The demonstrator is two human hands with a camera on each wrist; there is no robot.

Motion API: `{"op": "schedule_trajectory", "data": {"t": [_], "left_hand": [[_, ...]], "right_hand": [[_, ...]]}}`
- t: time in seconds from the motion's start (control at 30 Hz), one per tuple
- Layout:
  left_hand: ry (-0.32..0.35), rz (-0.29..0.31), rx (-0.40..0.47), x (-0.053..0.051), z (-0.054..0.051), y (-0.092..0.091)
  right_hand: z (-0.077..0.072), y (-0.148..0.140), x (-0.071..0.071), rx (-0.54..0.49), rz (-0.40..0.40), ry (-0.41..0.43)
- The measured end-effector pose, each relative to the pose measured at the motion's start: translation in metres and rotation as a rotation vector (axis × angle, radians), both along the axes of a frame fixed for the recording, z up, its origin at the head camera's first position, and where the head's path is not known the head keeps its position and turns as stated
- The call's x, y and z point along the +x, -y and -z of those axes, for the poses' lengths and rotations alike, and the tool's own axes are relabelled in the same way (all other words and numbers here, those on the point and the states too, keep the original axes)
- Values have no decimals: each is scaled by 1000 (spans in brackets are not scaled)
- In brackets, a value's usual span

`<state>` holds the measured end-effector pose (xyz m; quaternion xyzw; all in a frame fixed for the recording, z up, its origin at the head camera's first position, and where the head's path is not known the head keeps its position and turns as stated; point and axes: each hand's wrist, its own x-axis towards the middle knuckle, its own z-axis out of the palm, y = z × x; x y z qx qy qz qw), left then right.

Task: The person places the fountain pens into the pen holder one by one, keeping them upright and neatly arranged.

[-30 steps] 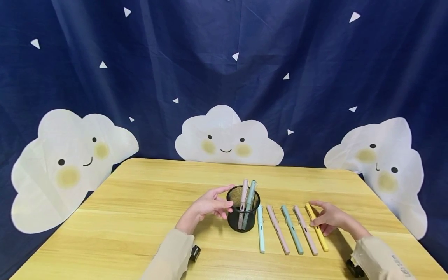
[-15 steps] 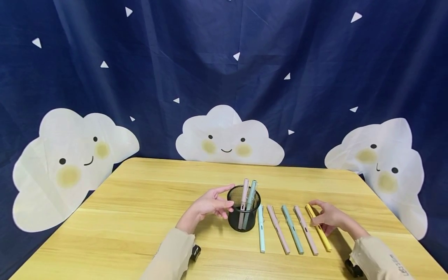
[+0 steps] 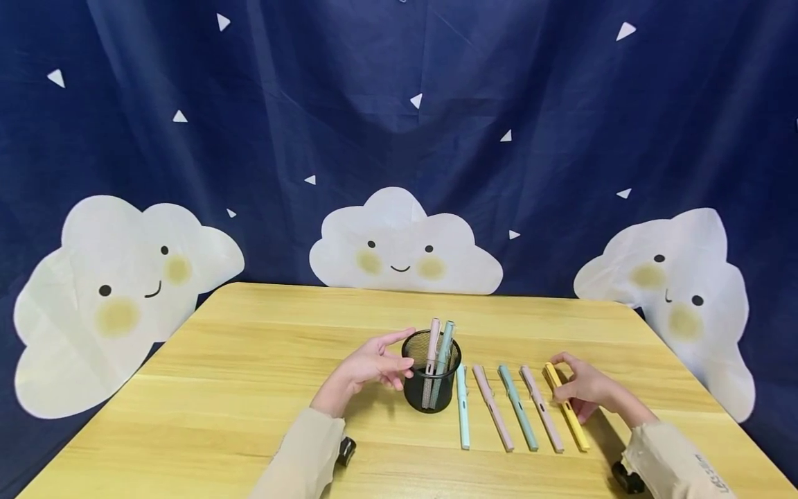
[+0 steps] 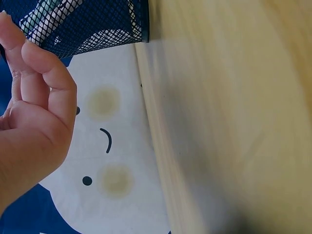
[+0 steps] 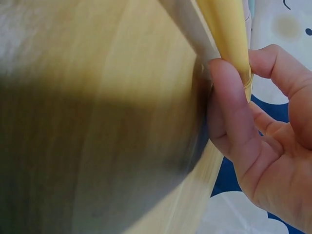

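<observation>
A black mesh pen holder (image 3: 430,388) stands upright on the table, with a pink pen (image 3: 432,346) and a teal pen (image 3: 445,350) leaning inside. My left hand (image 3: 374,360) holds it from the left side, thumb in front and index finger at the rim; in the left wrist view the fingers (image 4: 53,73) meet the mesh. At the right end of a row of pens, my right hand (image 3: 588,388) pinches a yellow pen (image 3: 570,416) near its upper end. The right wrist view shows thumb and fingers on both sides of the yellow pen (image 5: 226,34), which looks slightly raised.
Left of the yellow pen lie a light blue pen (image 3: 463,416), a pink pen (image 3: 492,409), a teal pen (image 3: 517,409) and another pink pen (image 3: 541,409), side by side. A wooden table (image 3: 218,402) carries everything. Behind it hangs a dark blue cloud-print curtain (image 3: 349,104).
The right fingers have closed more around the yellow pen, and its near end has shifted slightly. The left hand and pen holder stay in place.
</observation>
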<state>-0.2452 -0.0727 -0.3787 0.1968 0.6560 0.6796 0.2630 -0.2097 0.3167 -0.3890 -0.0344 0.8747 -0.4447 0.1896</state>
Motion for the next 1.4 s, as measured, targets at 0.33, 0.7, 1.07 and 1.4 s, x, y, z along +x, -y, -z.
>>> {"op": "schedule_trajectory", "data": {"t": [0.33,0.7,1.07,1.4], "left_hand": [[4,0,-4,0,0,1],[8,5,5,0,-1,1],[7,5,-2,0,-1,2],[25,1,12,-1,1,1]], "right_hand": [[-1,0,2,-38,43,-29],[-4,1,-2,-124,75,-40],[-13,7,-5,-233,101,-61],[-20,14,-7,-304,108,-74]]}}
